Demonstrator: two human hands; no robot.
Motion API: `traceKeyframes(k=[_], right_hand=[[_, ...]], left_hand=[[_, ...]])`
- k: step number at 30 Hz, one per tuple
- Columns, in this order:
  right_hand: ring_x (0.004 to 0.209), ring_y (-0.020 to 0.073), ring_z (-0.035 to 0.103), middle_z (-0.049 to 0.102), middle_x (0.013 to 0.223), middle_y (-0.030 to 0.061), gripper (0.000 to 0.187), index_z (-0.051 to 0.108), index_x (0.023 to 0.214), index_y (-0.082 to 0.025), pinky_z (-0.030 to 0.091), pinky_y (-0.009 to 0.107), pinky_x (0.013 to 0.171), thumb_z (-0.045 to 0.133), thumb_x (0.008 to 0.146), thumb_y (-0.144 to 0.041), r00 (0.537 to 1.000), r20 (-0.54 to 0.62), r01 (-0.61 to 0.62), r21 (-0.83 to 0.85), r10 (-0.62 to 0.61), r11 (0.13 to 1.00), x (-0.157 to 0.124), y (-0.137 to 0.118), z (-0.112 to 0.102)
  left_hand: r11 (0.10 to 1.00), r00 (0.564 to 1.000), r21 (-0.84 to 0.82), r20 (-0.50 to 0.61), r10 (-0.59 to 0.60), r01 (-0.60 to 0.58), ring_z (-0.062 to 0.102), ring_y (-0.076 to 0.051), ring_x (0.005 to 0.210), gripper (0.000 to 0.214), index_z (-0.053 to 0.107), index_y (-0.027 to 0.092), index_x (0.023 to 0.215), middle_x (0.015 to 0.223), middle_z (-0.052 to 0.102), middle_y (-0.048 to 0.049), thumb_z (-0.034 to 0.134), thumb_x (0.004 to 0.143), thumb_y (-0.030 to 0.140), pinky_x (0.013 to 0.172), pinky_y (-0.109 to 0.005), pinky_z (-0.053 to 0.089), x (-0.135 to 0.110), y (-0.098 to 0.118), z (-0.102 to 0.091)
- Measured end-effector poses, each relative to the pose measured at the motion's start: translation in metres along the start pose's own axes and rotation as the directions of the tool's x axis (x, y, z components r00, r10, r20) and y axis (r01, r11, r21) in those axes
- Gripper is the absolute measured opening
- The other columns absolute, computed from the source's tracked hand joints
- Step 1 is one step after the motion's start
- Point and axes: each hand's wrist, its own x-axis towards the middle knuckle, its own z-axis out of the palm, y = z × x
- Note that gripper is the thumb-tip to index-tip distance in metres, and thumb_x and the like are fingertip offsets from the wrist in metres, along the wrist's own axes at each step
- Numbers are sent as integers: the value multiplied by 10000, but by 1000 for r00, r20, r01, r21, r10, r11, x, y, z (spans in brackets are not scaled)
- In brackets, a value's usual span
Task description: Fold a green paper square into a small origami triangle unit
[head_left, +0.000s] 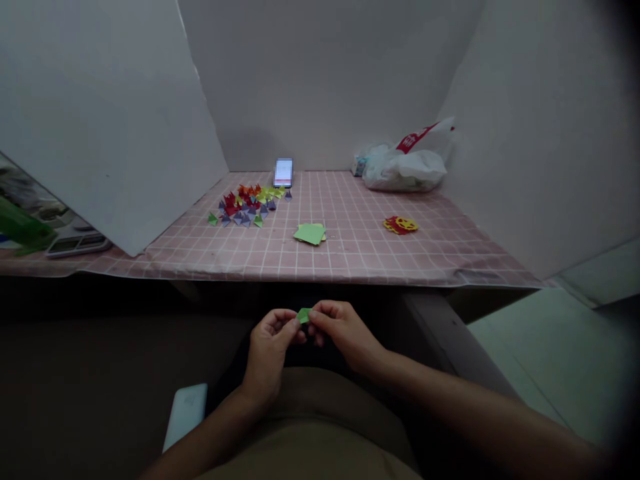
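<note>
Head view. On the gridded counter (350,263) we take the paper stack (311,233) as landmark: one stack, green on top with yellow edges showing beneath, its sheets too closely overlapped to count. Nearer to us than the stack, just off the counter's edge, our left hand (270,343) and right hand (347,330) pinch one small folded green paper (303,315) between thumbs and fingers. We judge the folding to be partway: this piece appears unfinished, the stacked sheets lie flat and unworked, while the pointed origami pieces (231,201) left of and beyond the stack look complete. These number well over twenty in red, orange, yellow, purple and green; overlap prevents an exact count, though we distinguish two green ones along the near side. Beyond the stack, slightly left, stands one smartphone (283,172); to its right lies one heap of red and yellow cutouts (400,225), uncountable; farther right and beyond, one plastic bag (405,170).
</note>
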Motion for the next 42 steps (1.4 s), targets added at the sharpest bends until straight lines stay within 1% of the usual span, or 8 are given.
traceKeyframes(k=[4, 7, 11, 20, 26, 31, 37, 42], right_hand=[[626, 126, 509, 564, 687, -14, 93, 598, 835, -184, 402, 252, 582, 608, 823, -275, 978, -65, 182, -199, -199, 963, 5, 2, -6], [733, 149, 535, 581, 777, 2, 96, 617, 874, -193, 426, 274, 662, 651, 790, -225, 958, -34, 265, -290, -286, 920, 8, 4, -8], [746, 156, 543, 591, 759, 12, 77, 619, 715, -179, 416, 289, 683, 632, 791, -165, 953, 39, 294, -361, -301, 885, 8, 3, -8], [717, 146, 524, 566, 733, -7, 105, 591, 694, -183, 403, 274, 653, 613, 767, -111, 944, 44, 321, -346, -326, 882, 6, 2, -8], [715, 143, 516, 561, 744, -9, 101, 592, 736, -189, 405, 271, 651, 593, 780, -98, 938, 123, 346, -343, -324, 873, 7, 3, -8], [742, 152, 535, 563, 757, -4, 119, 590, 728, -193, 413, 282, 678, 586, 799, -98, 909, 156, 416, -387, -386, 823, 7, 3, -10], [781, 160, 543, 568, 836, 14, 64, 628, 860, -199, 422, 287, 700, 670, 819, -173, 853, 254, 522, -434, -456, 734, 5, 2, -12], [772, 163, 560, 595, 820, 16, 31, 625, 843, -202, 432, 289, 701, 635, 867, -217, 857, 210, 513, -422, -470, 747, 5, 2, -11]], left_hand=[[1000, 1000, 19, -11, -19, 19, 595, -109, 597, 191, 687, 148, 842, 676, 659, 7, 746, 719, 282, 611, -224, 476, 1, 2, -4], [997, 999, 66, 14, -34, 33, 571, -104, 572, 169, 695, 144, 810, 637, 640, 12, 738, 715, 278, 580, -215, 455, 0, 4, -4], [992, 997, 108, 40, -66, 62, 546, -95, 554, 161, 684, 141, 791, 621, 620, 21, 728, 721, 279, 565, -209, 437, -1, 7, -1], [996, 994, 8, 63, -85, 85, 574, -102, 602, 175, 653, 151, 829, 698, 633, 15, 730, 726, 269, 590, -214, 447, -1, 6, -1], [997, 995, -15, 66, -74, 75, 553, -94, 579, 111, 652, 156, 792, 664, 618, 23, 700, 719, 225, 582, -210, 430, 1, 7, -3], [996, 995, -57, 77, -68, 72, 552, -100, 579, 71, 656, 156, 779, 658, 612, 19, 667, 731, 207, 587, -217, 439, 1, 6, -5], [998, 995, -36, 85, -46, 49, 545, -96, 572, 45, 652, 153, 759, 648, 633, 10, 666, 738, 189, 586, -211, 431, 3, 9, -7], [998, 990, -25, 133, -49, 53, 573, -108, 607, 159, 683, 155, 856, 690, 658, 3, 723, 747, 263, 622, -220, 443, 5, 9, -10]])
